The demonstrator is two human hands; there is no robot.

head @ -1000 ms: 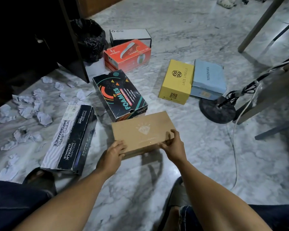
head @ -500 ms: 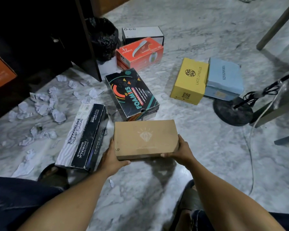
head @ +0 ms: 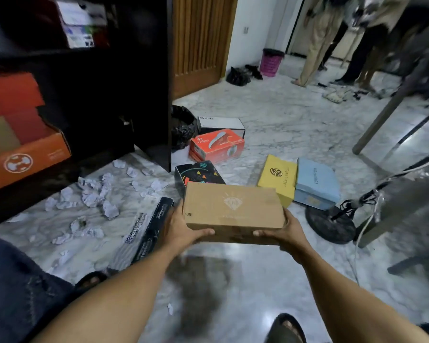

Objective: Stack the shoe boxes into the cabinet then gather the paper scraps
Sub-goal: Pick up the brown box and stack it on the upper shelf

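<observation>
- Left hand [head: 181, 230] and right hand [head: 286, 231] grip opposite ends of a brown shoe box [head: 233, 209], held above the marble floor [head: 233, 280];
- crumpled paper scraps [head: 97, 196] lie before the dark cabinet [head: 97, 95].

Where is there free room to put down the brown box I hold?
Bare marble floor lies below the brown box, toward you, bordered by the black-and-white box on the left and the round black base on the right. The cabinet looks open beside the orange boxes, though dark. Paper scraps crowd the floor before it.
</observation>
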